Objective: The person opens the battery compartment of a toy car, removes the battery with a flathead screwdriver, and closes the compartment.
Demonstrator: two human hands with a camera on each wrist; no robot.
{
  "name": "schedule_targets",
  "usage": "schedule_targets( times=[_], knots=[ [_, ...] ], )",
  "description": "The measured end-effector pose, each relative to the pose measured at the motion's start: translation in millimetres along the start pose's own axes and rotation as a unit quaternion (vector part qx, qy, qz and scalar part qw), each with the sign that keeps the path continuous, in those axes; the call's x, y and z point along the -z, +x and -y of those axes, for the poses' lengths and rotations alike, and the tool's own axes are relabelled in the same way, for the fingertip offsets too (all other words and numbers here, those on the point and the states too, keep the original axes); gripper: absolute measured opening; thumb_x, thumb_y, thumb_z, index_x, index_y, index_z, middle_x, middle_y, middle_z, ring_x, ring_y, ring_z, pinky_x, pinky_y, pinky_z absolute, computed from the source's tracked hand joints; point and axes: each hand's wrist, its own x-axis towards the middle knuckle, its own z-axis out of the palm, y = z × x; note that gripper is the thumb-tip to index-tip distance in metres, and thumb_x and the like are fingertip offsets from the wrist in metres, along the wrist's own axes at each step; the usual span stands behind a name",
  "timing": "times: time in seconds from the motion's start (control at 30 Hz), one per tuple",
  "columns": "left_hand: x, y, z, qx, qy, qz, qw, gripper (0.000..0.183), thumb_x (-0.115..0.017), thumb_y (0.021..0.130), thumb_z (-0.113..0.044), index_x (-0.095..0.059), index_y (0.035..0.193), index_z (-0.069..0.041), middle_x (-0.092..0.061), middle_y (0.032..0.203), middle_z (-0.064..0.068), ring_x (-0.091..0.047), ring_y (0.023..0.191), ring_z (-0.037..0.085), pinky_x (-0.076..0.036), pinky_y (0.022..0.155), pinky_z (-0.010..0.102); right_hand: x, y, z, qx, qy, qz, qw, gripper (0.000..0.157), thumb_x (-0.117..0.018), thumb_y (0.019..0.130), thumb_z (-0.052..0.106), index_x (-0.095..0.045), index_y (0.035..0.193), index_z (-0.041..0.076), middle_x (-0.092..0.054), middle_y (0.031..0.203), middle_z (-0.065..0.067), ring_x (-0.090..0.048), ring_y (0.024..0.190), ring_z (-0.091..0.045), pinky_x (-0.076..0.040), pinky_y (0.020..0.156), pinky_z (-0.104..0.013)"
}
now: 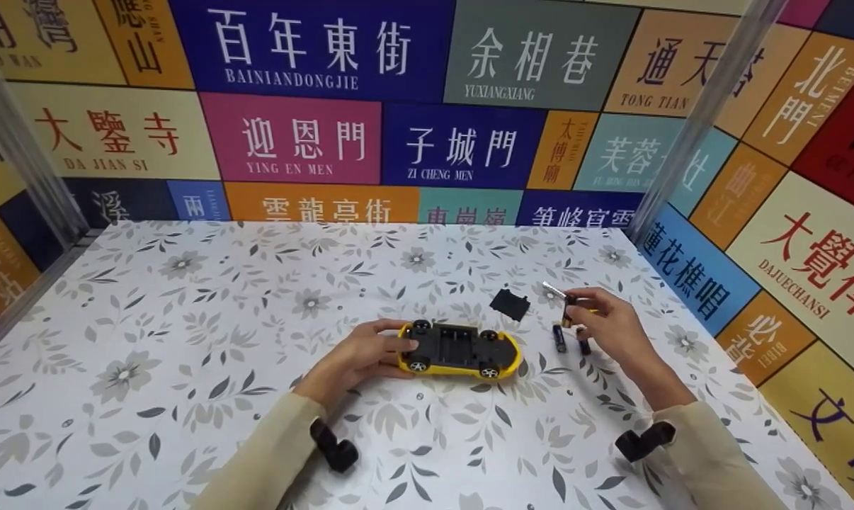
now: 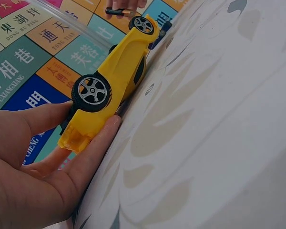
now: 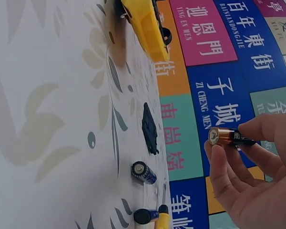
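A yellow toy car (image 1: pixel 462 350) lies upside down on the table, its black underside and wheels facing up. My left hand (image 1: pixel 370 353) grips one end of it, thumb on the underside and fingers along the body. An uncovered battery compartment (image 1: pixel 455 336) shows in the middle of the underside. Off to the right, my right hand (image 1: pixel 606 319) pinches a black and copper battery (image 3: pixel 224 136) above the table. Below that hand, one dark battery (image 1: pixel 559 338) and another dark battery (image 1: pixel 584 343) rest on the tabletop.
A black cover plate (image 1: pixel 510 304) lies flat beyond the car. Partly hidden by the right hand is a tool with a silver shaft (image 1: pixel 554 289), apparently a screwdriver with a yellow and black handle (image 3: pixel 163 219). Printed panels (image 1: pixel 321 49) wall in the floral tabletop (image 1: pixel 207 312).
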Motion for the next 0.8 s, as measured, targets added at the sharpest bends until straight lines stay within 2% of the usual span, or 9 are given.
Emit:
schedule_targets(
  times=[0.17,0.27,0.5,0.8],
  knots=[
    [-0.2,-0.2,0.3,-0.003,-0.001,0.001,1.0000,0.059,-0.072,0.090,-0.005,-0.049,0.144,-0.007,-0.064,0.127,0.026,-0.073,0.098,0.033,-0.064,0.082,0.045,5.7,4,-8,-0.003,0.004,0.009,1.000,0.049,-0.059,0.102,0.029,-0.050,0.145,0.006,-0.070,0.106,0.008,-0.064,0.087,0.001,-0.060,0.075,-0.029],
    [0.0,-0.2,0.9,-0.004,0.000,0.001,1.0000,0.059,-0.072,0.090,-0.005,-0.049,0.144,-0.007,-0.064,0.126,0.026,-0.073,0.097,0.033,-0.064,0.081,0.044,8.1,7,-13,-0.013,-0.005,0.011,1.000,0.050,-0.060,0.101,0.029,-0.050,0.146,0.008,-0.071,0.102,0.011,-0.065,0.088,0.000,-0.059,0.076,-0.027],
    [-0.5,1.3,-0.6,0.002,0.004,-0.002,1.0000,0.059,-0.072,0.090,-0.006,-0.049,0.144,-0.007,-0.063,0.128,0.027,-0.073,0.098,0.033,-0.064,0.082,0.044,16.0,7,-16,-0.034,-0.020,0.013,0.999,0.057,-0.063,0.099,0.033,-0.046,0.146,0.004,-0.073,0.115,0.001,-0.066,0.088,0.003,-0.057,0.085,-0.027],
    [-1.1,0.7,1.1,-0.012,0.000,0.005,0.9999,0.055,-0.069,0.091,-0.003,-0.051,0.142,-0.004,-0.064,0.126,0.029,-0.073,0.097,0.034,-0.064,0.081,0.045,19.5,9,-26,-0.083,-0.031,0.034,0.995,0.052,-0.068,0.096,0.030,-0.053,0.138,0.002,-0.071,0.120,-0.012,-0.069,0.088,-0.008,-0.059,0.080,-0.030]
  ],
)
